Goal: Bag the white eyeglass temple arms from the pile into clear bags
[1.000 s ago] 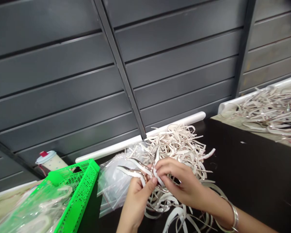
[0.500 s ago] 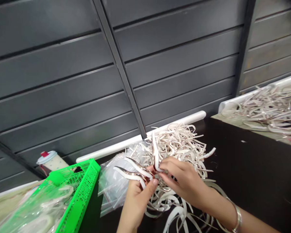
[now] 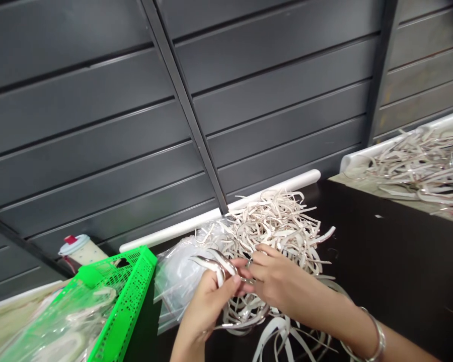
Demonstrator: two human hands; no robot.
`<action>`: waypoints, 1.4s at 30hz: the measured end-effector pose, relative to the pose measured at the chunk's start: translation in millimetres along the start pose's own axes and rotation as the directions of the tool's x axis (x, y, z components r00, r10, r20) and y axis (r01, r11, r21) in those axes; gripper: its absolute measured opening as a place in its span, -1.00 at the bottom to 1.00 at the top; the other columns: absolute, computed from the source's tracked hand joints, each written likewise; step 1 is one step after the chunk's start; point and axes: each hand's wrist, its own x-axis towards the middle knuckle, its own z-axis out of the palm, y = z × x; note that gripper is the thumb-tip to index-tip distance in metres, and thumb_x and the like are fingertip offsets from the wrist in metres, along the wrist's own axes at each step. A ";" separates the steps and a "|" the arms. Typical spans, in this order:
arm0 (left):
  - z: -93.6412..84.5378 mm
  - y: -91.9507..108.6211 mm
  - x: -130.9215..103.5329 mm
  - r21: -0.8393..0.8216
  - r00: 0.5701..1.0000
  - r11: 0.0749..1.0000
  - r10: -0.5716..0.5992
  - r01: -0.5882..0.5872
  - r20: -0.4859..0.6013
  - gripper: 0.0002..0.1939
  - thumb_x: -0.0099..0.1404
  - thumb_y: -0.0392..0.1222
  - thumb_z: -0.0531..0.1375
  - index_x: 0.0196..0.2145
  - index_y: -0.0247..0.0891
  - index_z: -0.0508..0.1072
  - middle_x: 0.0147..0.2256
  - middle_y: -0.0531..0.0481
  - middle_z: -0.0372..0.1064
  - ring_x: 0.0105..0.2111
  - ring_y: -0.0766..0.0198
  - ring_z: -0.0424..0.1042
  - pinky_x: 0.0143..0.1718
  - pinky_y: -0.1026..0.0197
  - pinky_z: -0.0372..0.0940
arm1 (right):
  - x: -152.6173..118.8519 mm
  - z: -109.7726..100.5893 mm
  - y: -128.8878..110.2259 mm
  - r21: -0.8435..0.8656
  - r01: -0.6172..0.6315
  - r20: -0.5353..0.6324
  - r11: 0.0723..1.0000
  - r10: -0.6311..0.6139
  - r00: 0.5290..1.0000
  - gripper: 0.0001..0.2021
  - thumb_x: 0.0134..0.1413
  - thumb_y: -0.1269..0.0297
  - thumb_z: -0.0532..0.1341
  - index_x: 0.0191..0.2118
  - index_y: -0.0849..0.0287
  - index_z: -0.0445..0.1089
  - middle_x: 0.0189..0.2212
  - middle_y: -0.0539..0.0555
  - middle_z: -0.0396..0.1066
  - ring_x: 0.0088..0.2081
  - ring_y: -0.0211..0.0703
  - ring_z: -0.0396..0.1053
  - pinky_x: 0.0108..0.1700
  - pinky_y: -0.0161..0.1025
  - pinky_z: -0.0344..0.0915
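My left hand (image 3: pixel 209 301) is closed around curved strips (image 3: pixel 219 262) with a shiny metallic face and a white side. Their pointed ends stick out to the upper left, above the thumb. My right hand (image 3: pixel 283 281) meets it, fingers bent together at the near end of the strips. A shiny piece shows between the two hands, but how the right fingers grip it is partly hidden. Behind and beneath the hands lies a tangled pile of similar strips (image 3: pixel 275 216). Clear plastic bags (image 3: pixel 179 276) lie left of the pile.
A green plastic basket (image 3: pixel 132 296) on the left holds a clear bag of pale strips. Behind it stands a cup (image 3: pixel 81 249) with a lid. White tubes (image 3: pixel 173 234) run along the grey wall (image 3: pixel 287 95). Another strip pile (image 3: pixel 426 166) lies right of the black table (image 3: pixel 396 261).
The strip that stood upright at my right fingers has swung down between the hands. My right hand has turned over and closed in on the left, which tilted slightly.
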 end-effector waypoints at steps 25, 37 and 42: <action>0.3 -3.7 -8.2 0.309 0.991 0.948 0.035 -0.074 0.129 -0.71 0.05 -0.19 0.35 -0.24 -0.30 0.48 -0.42 -0.03 0.44 -0.40 0.21 0.40 -0.33 0.21 0.29 | 4.3 -20.3 -2.2 0.424 0.097 -0.445 0.900 0.114 0.888 -0.77 0.17 0.60 0.00 -0.28 0.22 0.35 -0.25 0.12 0.44 -0.32 -0.22 0.30 -0.27 -0.24 0.28; -0.9 5.2 -7.8 0.015 0.969 0.987 0.155 -0.161 0.193 -0.73 0.08 -0.07 0.35 -0.30 -0.28 0.52 -0.49 0.00 0.44 -0.46 0.30 0.40 -0.34 0.28 0.28 | 5.9 3.2 -5.5 0.765 -0.247 -0.055 0.595 0.443 0.895 -0.77 0.06 0.32 0.29 -0.13 0.16 0.40 -0.27 0.05 0.36 -0.32 -0.24 0.31 -0.27 -0.30 0.31; -1.7 5.3 -8.6 0.112 0.929 0.988 0.057 -0.105 0.366 -0.60 0.13 0.10 0.28 -0.28 -0.34 0.51 -0.57 -0.04 0.42 -0.51 0.22 0.43 -0.34 0.20 0.29 | 8.4 -2.7 -20.4 0.771 -0.251 -0.013 0.585 0.409 0.912 -0.71 0.07 0.41 0.26 -0.05 0.18 0.36 -0.20 0.07 0.37 -0.19 -0.21 0.35 -0.11 -0.28 0.30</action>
